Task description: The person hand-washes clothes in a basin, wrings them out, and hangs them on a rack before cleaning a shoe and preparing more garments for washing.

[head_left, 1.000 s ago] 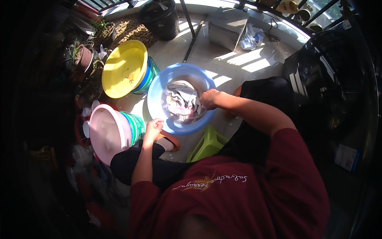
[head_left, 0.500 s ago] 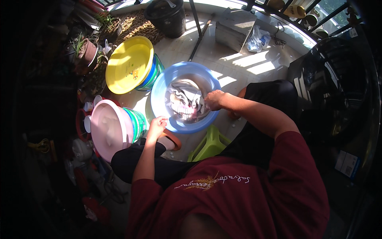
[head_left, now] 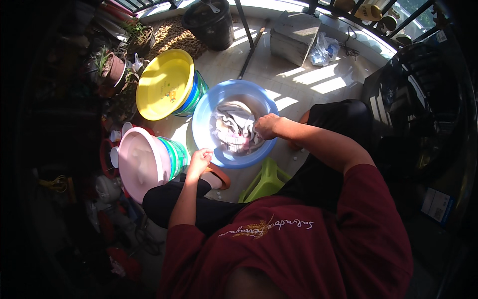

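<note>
A light blue basin stands on the floor in front of me with water in it. Bunched in the water lies a white cloth with dark stripes and a pinkish patch. My right hand is closed at the basin's right side, its curled fingers on the edge of the cloth; my own knuckles hide most of that grip. At the near left rim is my left hand, fingers curled together; what they hold, if anything, is too small to make out.
To the left stand a yellow basin and a pink basin, each on a green-and-blue container. A green plastic stool is close in front of me. Farther off are a black bucket, a grey box and a plastic bag.
The whole view has shifted slightly, so things sit a little lower and farther right. The cloth's folds look slightly different beside my right hand. My hands stay at about the same places on the basin.
</note>
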`<state>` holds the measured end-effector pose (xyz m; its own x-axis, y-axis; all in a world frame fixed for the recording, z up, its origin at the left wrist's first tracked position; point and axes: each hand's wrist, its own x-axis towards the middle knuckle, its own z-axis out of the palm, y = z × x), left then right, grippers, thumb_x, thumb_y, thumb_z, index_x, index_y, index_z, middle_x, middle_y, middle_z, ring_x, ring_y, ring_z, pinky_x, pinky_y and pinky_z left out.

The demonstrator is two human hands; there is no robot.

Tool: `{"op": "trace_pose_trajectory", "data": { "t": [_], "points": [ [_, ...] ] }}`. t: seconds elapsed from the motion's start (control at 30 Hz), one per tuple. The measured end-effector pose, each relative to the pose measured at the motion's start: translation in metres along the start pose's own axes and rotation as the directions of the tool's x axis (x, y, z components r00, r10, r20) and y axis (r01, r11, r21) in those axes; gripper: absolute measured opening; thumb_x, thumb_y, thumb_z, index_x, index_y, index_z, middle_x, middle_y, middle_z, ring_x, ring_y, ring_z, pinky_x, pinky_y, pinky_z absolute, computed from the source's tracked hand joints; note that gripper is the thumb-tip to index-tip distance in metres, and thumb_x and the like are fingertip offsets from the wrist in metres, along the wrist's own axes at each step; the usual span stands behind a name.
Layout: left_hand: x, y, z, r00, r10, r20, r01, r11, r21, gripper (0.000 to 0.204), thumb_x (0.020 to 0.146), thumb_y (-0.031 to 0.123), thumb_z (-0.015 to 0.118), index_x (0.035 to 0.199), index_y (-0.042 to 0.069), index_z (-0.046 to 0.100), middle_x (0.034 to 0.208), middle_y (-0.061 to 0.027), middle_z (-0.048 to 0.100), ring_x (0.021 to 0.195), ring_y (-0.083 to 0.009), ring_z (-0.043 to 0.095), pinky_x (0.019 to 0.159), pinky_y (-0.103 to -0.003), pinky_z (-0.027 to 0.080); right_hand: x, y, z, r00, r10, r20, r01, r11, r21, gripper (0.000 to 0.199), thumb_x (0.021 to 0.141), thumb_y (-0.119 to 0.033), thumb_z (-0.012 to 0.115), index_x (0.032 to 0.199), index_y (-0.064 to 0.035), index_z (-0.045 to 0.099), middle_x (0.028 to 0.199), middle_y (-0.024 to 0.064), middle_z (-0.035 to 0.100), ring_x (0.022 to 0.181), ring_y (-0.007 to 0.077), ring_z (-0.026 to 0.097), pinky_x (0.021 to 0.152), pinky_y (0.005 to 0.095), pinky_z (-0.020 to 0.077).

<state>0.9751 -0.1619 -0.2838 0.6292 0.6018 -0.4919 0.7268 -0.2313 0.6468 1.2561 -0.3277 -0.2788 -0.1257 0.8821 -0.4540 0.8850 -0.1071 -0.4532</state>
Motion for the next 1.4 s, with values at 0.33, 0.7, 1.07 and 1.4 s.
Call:
{"op": "trace_pose_trajectory", "data": {
  "t": [0.33, 0.7, 1.07, 1.4],
  "points": [
    [-0.001, 0.004, 0.003, 1.0, 0.004, 0.014, -0.004, 1.0, -0.003, 0.019, 0.079, 0.003, 0.051, 0.095, -0.002, 0.06, 0.066, -0.0043, 0.057, 0.056, -0.0093, 0.051, 0.052, -0.023, 0.044, 0.005, 0.002, 0.007, 1.0, -0.004, 0.006, 0.004, 1.0, 0.0, 0.026, 0.075, -0.013, 0.05, 0.095, -0.0032, 0.064, 0.098, 0.0148, 0.062, 0.093, 0.0264, 0.06, 0.077, 0.0345, 0.0479],
    [0.012, -0.008, 0.007, 0.999, -0.022, 0.048, 0.02, 0.999, 0.032, 0.019, 0.08, 0.006, 0.054, 0.096, -0.001, 0.06, 0.07, -0.0044, 0.059, 0.059, -0.0091, 0.052, 0.055, -0.023, 0.044, 0.007, -0.001, 0.006, 0.998, 0.021, 0.056, -0.02, 1.0, -0.018, 0.026, 0.077, -0.018, 0.051, 0.095, -0.0046, 0.063, 0.097, 0.0142, 0.062, 0.092, 0.0273, 0.06, 0.077, 0.0351, 0.0479],
    [0.013, -0.007, 0.012, 1.0, 0.026, 0.011, -0.027, 0.997, 0.077, 0.014, 0.078, 0.011, 0.057, 0.086, 0.001, 0.062, 0.067, -0.0064, 0.06, 0.062, -0.013, 0.055, 0.059, -0.027, 0.045, 0.021, 0.008, 0.026, 1.0, -0.018, 0.004, 0.018, 1.0, 0.005, 0.028, 0.078, -0.026, 0.053, 0.093, -0.0046, 0.064, 0.096, 0.0149, 0.062, 0.092, 0.0282, 0.06, 0.079, 0.0367, 0.0475],
    [0.018, -0.01, 0.013, 0.997, 0.035, 0.071, -0.043, 0.993, 0.113, 0.016, 0.079, 0.006, 0.053, 0.093, -0.001, 0.06, 0.071, -0.0052, 0.059, 0.063, -0.0113, 0.054, 0.059, -0.025, 0.045, 0.027, 0.013, 0.034, 1.0, -0.031, 0.001, 0.031, 0.999, -0.011, 0.031, 0.08, -0.031, 0.052, 0.094, -0.0055, 0.063, 0.097, 0.0144, 0.062, 0.093, 0.0294, 0.059, 0.08, 0.038, 0.0469]
  ]
}}
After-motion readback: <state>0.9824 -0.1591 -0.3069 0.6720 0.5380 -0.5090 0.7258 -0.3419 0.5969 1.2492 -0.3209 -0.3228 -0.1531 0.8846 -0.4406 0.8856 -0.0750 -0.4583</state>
